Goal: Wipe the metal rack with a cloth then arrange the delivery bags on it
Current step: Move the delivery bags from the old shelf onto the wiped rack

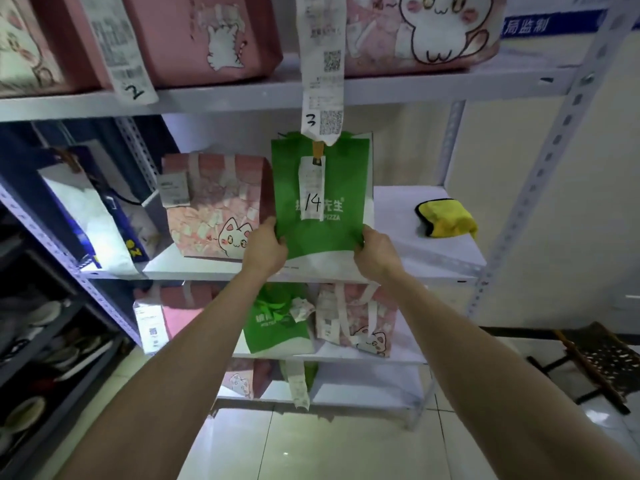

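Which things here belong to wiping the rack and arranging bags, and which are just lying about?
Job: green bag, gripped by left hand and right hand; pink cat bag beside it; yellow cloth; metal rack.
Lying about: folding stool; dark shelving at left.

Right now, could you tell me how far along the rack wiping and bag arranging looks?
Wiping looks finished: the yellow cloth lies at the right of the middle shelf. Bags already stand on the shelves above and below. In hand: the left hand and right hand grip the green bag, upright beside the pink cat bag. Left: releasing it and removing the cloth; whether more bags wait is not visible.
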The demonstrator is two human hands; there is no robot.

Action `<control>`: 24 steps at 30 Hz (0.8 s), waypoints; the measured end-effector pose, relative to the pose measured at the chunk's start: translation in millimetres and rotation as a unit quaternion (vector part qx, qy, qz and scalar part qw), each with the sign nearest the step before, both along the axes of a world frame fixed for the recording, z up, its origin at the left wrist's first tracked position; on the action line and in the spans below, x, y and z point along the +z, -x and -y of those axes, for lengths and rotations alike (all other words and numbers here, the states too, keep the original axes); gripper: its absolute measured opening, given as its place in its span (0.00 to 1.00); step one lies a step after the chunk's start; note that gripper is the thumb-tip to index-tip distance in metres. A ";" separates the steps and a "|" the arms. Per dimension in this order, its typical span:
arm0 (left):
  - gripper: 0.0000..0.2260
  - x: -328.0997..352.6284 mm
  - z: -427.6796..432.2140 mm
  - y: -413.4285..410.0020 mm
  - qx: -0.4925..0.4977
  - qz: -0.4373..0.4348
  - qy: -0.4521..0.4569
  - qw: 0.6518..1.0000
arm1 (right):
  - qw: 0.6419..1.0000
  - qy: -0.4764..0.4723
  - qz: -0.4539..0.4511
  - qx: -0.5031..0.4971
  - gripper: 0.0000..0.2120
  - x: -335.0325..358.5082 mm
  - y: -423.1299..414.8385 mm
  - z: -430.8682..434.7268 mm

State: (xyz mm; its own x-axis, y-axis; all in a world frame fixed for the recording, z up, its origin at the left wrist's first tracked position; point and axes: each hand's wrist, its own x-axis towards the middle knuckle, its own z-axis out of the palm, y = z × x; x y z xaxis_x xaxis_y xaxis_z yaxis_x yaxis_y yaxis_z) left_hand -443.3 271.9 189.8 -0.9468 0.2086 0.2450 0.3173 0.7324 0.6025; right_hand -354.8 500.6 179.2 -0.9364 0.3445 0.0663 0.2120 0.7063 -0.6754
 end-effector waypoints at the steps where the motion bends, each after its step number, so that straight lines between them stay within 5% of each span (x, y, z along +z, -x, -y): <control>1: 0.14 -2.2 7.0 1.7 -0.005 -0.005 0.000 1.000 | 1.000 0.004 0.004 -0.002 0.13 -0.7 4.1 2.8; 4: 0.13 -6.9 31.4 5.1 -0.004 -0.033 -0.009 0.999 | 0.998 0.053 -0.019 -0.029 0.20 -5.9 11.3 14.6; 7: 0.08 -7.6 65.7 15.1 0.030 -0.089 -0.036 0.995 | 0.973 0.041 -0.167 -0.151 0.39 -5.8 7.8 44.1; 9: 0.08 -5.4 94.3 27.1 0.056 -0.117 -0.060 0.990 | 0.938 -0.033 -0.286 -0.192 0.34 1.0 6.1 76.1; 12: 0.07 -0.4 135.5 52.2 0.107 -0.148 -0.101 0.978 | 0.920 -0.103 -0.369 -0.080 0.16 7.5 17.8 134.6; 14: 0.12 2.8 158.1 72.4 0.142 -0.147 -0.119 0.972 | 0.946 -0.094 -0.309 0.010 0.13 6.6 31.8 174.2; 19: 0.29 -1.8 197.5 120.6 0.136 -0.030 -0.158 0.978 | 0.986 -0.039 -0.164 -0.012 0.36 -7.8 70.5 234.3; 24: 0.14 -21.8 206.9 145.5 0.082 0.053 -0.134 0.986 | 0.974 -0.025 -0.187 -0.125 0.45 -9.5 85.3 255.0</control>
